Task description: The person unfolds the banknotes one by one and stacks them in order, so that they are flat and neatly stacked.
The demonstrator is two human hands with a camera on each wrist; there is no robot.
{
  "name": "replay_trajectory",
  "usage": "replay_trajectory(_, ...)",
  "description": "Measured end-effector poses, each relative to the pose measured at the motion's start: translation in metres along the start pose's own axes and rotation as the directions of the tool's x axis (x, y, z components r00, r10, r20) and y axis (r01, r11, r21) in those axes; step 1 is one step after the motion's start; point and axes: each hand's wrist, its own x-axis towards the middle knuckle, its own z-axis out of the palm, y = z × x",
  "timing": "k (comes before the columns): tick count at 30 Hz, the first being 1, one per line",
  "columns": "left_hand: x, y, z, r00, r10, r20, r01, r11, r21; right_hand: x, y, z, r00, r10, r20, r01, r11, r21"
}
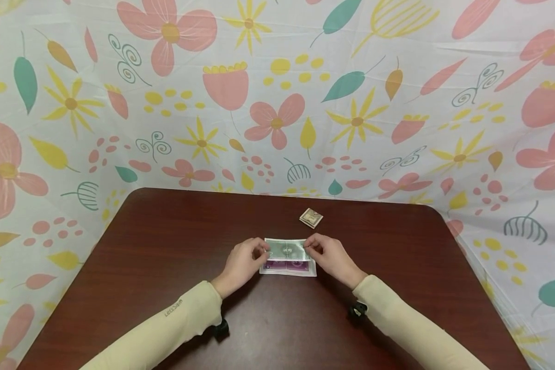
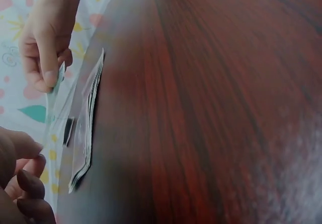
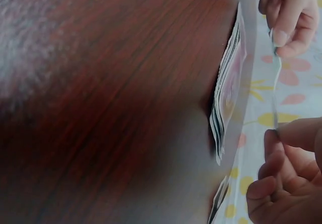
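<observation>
Between my two hands a green banknote (image 1: 284, 251) with a white border is held flat by its short ends, raised above the table. My left hand (image 1: 245, 261) pinches its left end between thumb and fingers, while the right hand (image 1: 336, 259) pinches the right end. Below it lies a small stack of banknotes (image 1: 288, 272), a purple one on top, partly hidden by the green note in the head view. From the right wrist, the stack (image 3: 229, 88) shows several loose layered edges, and the held note (image 3: 275, 93) appears edge-on.
A folded banknote bundle (image 1: 311, 218) rests farther back on the dark reddish-brown table (image 1: 203, 221), slightly right of the hands. Behind and beside the table hangs a white cloth (image 1: 277, 67) with flower and leaf prints.
</observation>
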Motion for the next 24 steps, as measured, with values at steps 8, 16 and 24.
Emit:
replay_trajectory(8,-0.0028,0.0019,0.0001,0.997,0.015,0.07,-0.026,0.987,0.156,-0.0023,0.001,0.0041,0.996,0.004,0.087,0.002,0.997,-0.073)
replay_trajectory(16,-0.0039,0.0012,0.002,0.995,0.024,0.097,-0.043,0.978,0.205,-0.0045,0.0012,0.0073,0.994,0.013,0.111,-0.004,0.997,-0.082)
replay_trajectory(24,-0.0034,-0.0022,0.005,0.993,0.041,0.114,-0.069,0.966,0.249,-0.0042,0.0017,0.0093,0.992,0.032,0.122,-0.02,0.995,-0.099)
